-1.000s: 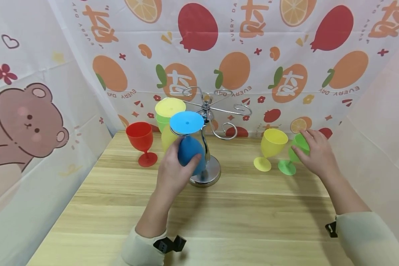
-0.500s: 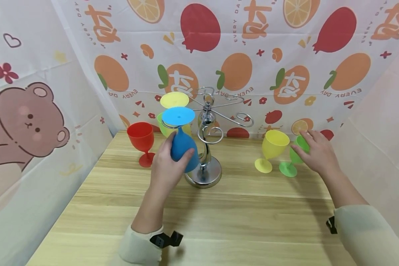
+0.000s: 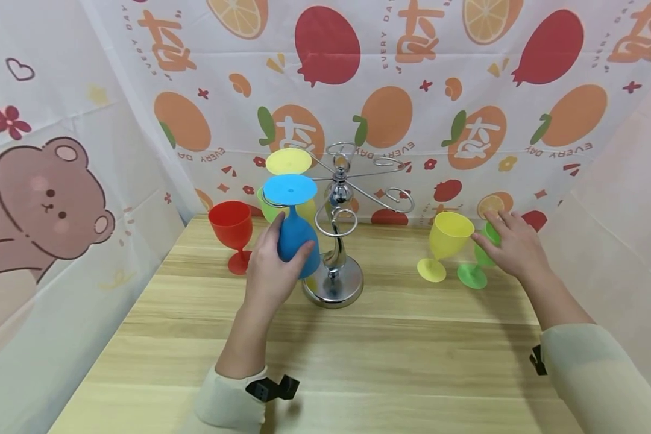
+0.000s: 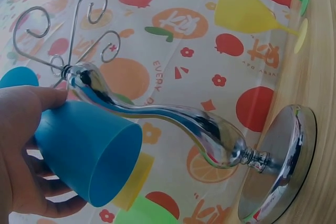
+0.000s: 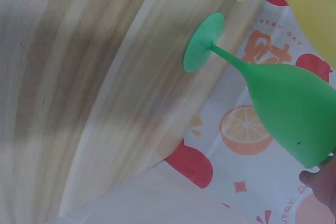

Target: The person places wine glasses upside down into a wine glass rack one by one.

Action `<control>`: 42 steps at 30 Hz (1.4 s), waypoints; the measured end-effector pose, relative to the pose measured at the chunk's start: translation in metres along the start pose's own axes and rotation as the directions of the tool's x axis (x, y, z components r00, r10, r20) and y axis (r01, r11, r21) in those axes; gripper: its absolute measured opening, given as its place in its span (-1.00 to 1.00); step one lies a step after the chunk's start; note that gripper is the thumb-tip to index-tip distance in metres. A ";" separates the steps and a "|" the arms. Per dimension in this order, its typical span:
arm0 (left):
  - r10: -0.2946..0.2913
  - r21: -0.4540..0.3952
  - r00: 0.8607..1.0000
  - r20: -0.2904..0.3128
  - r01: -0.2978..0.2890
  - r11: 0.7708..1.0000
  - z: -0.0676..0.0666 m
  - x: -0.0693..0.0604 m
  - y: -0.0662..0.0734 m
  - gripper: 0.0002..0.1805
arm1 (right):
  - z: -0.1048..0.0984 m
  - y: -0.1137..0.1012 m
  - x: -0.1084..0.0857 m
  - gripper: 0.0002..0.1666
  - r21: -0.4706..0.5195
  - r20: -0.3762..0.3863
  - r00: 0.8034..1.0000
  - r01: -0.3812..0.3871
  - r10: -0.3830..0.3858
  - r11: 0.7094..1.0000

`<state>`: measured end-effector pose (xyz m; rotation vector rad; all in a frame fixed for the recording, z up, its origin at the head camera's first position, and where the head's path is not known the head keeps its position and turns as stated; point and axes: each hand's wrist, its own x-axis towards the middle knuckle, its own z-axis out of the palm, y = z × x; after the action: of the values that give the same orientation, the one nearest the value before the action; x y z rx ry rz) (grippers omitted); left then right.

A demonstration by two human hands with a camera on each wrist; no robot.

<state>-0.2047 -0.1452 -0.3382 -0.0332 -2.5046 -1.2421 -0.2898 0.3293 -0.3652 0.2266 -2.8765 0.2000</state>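
Note:
My left hand [image 3: 271,265] grips the bowl of an upside-down blue goblet [image 3: 298,241], whose foot sits at a loop of the chrome rack [image 3: 336,241]. In the left wrist view the goblet's mouth faces down toward the table. Behind it a yellow goblet [image 3: 289,161] is upside down at the rack, with a light green goblet [image 3: 269,209] mostly hidden nearby. My right hand [image 3: 512,247] touches the rim of a green goblet [image 3: 473,276] standing upright; the right wrist view shows only a little of this hand at the rim.
Left of the rack stands an upright red goblet [image 3: 232,226]. An upright yellow goblet [image 3: 450,235] is beside the green one. Curled wire arms [image 3: 398,202] stick out from the rack's top. A printed cloth [image 3: 382,117] hangs behind the wooden table [image 3: 385,361].
The rack's top has turned, its front side moving left. My left hand and the blue goblet have shifted left with it, and the hanging yellow goblet has moved back. My right hand has barely moved.

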 end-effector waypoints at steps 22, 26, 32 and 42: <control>-0.028 0.019 0.999 0.023 0.028 0.999 0.006 0.001 0.001 -0.03 | 0.016 0.004 0.000 -0.20 -0.011 -0.038 0.999 0.003 -0.004 1.000; -0.024 0.017 0.999 0.023 0.023 1.000 0.006 0.001 0.002 -0.02 | 0.017 0.003 -0.001 -0.28 -0.009 -0.070 0.997 0.009 -0.009 1.000; -0.006 0.015 1.000 0.013 0.006 1.000 0.005 0.000 0.003 -0.03 | 0.018 0.001 -0.001 -0.35 0.000 -0.097 0.995 0.002 -0.002 1.000; 0.004 0.010 1.000 -0.006 -0.004 1.000 0.003 -0.002 0.003 -0.03 | 0.019 -0.001 -0.003 -0.40 0.000 -0.115 0.993 -0.021 0.021 1.000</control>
<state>-0.2033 -0.1413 -0.3382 -0.0315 -2.5043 -1.2270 -0.2913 0.3262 -0.3844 0.1786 -2.7652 0.2084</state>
